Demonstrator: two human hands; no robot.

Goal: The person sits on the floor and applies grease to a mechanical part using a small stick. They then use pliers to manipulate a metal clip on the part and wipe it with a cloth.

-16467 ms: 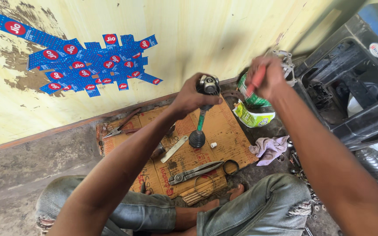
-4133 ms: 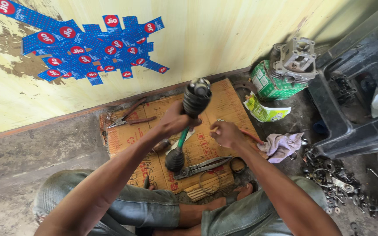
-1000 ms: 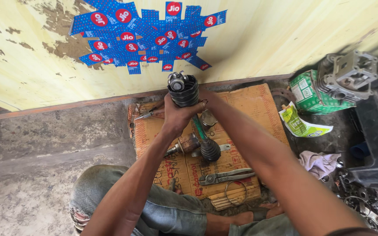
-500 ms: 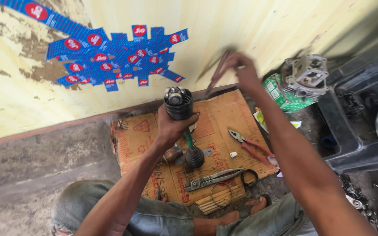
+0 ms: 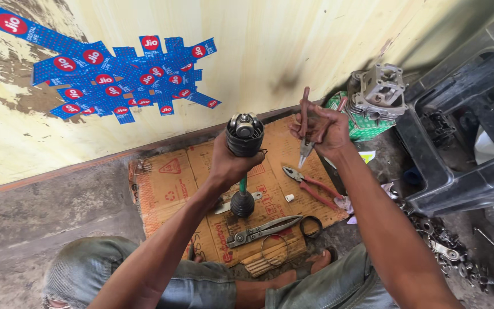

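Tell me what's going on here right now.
A person sits on the floor over a sheet of cardboard. The left hand holds a drive shaft upright by its ribbed black rubber boot. The right hand holds pliers raised beside it. Another pair of red-handled pliers and shears lie on the cardboard.
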